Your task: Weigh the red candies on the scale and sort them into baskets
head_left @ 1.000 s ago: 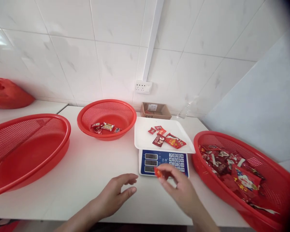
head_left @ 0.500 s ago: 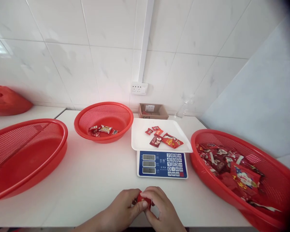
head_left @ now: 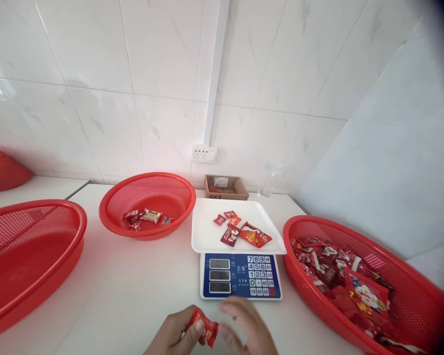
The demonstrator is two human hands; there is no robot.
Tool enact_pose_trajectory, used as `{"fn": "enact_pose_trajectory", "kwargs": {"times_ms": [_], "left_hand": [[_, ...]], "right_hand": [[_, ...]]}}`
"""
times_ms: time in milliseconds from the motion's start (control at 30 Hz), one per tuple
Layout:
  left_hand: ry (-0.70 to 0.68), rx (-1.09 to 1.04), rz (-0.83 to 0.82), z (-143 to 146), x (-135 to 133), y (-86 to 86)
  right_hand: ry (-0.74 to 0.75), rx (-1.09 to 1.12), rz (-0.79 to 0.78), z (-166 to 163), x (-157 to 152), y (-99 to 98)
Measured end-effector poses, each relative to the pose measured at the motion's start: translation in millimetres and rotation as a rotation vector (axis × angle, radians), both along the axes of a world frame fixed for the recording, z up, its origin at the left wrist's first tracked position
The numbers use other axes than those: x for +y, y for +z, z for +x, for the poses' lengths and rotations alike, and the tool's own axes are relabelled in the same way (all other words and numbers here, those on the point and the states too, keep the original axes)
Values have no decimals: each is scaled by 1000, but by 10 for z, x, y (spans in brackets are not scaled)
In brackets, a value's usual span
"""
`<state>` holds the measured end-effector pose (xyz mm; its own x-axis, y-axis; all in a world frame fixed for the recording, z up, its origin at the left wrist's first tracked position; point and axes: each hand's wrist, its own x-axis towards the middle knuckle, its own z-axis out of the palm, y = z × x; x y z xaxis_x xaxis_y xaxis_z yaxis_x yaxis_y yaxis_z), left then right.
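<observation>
A small red wrapped candy (head_left: 208,331) is pinched between the thumb and fingers of my left hand (head_left: 177,334) at the bottom of the view. My right hand (head_left: 249,328) is just right of it, slightly blurred, with its fingers apart and nothing in them. Beyond both hands stands a blue and white weighing scale (head_left: 240,276). On its white tray (head_left: 205,236) lie several red candy packets (head_left: 255,235), some small and one larger.
A red basket (head_left: 294,236) on the right holds many red packets. Another red basket (head_left: 148,236) at the back left holds a few snacks, and a third basket (head_left: 77,231) is at far left. A cardboard box (head_left: 240,188) and a clear plastic bottle (head_left: 268,185) stand by the wall.
My right hand has come off the candy and opened, while my left hand keeps hold and has moved a little left and down. The view has tilted slightly upward.
</observation>
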<state>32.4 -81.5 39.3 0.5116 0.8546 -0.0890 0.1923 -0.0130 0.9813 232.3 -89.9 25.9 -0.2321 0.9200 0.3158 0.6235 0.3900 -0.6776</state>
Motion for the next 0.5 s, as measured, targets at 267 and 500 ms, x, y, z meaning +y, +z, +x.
{"fn": "enact_pose_trajectory", "kwargs": {"times_ms": [267,500], "left_hand": [[27,135,40,-71,13,12],[63,176,24,-132,-23,79]], "right_hand": [[-452,-453,100,682,939,312],[-410,-465,-5,492,1203,473]]}}
